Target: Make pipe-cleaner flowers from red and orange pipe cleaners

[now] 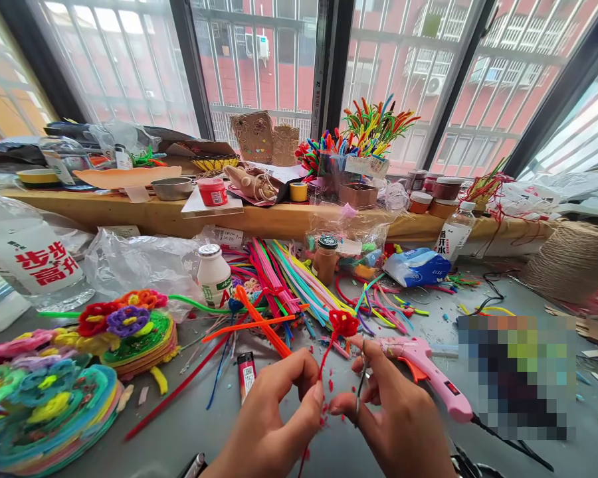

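My left hand (pixel 284 405) pinches the thin red stem of a small red pipe-cleaner flower (pixel 343 323) between thumb and forefinger. The flower stands upright above the fingertips, and the stem's tail hangs below the hand. My right hand (pixel 393 405) is curled round a thin dark metal tool (pixel 361 388), whose exact kind I cannot make out. Its raised forefinger is close to the flower's right side. Small red fluff bits lie on the grey table beneath both hands. A lighter (pixel 246 377) lies left of my left hand, and a pink glue gun (pixel 428 375) rests beyond my right hand.
Orange pipe cleaners (pixel 264 322) and a multicoloured bundle (pixel 279 279) lie ahead. Colourful flower-covered discs (pixel 54 411) fill the left side. A white bottle (pixel 214 275), a brown jar (pixel 325 260) and a blue packet (pixel 418 267) stand or lie before the wooden ledge (pixel 274 220). A twine spool (pixel 573 259) is at right.
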`<state>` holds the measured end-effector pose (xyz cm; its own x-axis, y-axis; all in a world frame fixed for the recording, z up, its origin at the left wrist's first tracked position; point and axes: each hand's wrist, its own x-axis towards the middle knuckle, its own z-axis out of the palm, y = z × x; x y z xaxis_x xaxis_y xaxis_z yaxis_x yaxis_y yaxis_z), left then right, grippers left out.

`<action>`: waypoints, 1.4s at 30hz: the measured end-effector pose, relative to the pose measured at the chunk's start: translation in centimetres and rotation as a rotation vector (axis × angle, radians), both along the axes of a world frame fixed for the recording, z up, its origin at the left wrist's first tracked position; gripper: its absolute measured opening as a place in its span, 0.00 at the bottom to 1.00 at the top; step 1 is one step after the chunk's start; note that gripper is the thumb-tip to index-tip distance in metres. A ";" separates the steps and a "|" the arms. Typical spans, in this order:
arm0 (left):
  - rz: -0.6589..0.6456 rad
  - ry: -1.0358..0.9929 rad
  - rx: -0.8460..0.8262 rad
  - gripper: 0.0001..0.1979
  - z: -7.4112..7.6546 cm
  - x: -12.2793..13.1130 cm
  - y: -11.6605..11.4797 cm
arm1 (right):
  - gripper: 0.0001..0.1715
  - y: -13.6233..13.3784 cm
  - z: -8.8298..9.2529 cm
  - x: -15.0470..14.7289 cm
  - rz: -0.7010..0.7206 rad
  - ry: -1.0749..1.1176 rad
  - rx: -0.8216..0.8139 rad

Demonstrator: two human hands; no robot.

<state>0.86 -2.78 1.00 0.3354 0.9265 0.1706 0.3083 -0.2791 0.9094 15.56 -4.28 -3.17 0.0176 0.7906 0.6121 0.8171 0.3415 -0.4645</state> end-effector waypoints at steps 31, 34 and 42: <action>-0.241 -0.327 -0.325 0.12 -0.3 -0.4 0.7 | 0.32 0.0 -0.1 0.0 -0.288 -0.332 0.079; -0.244 -0.312 -0.315 0.12 -0.2 -0.5 0.7 | 0.31 0.1 -0.2 0.1 -0.286 -0.336 0.096; -0.282 -0.224 -0.281 0.12 -0.3 -0.7 0.7 | 0.27 0.0 -0.1 0.2 -0.277 -0.332 0.091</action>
<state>0.14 -2.08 0.69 0.5644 0.8252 0.0223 0.0433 -0.0566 0.9975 15.78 -4.31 -3.26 0.0116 0.7267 0.6869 0.9834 0.1162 -0.1396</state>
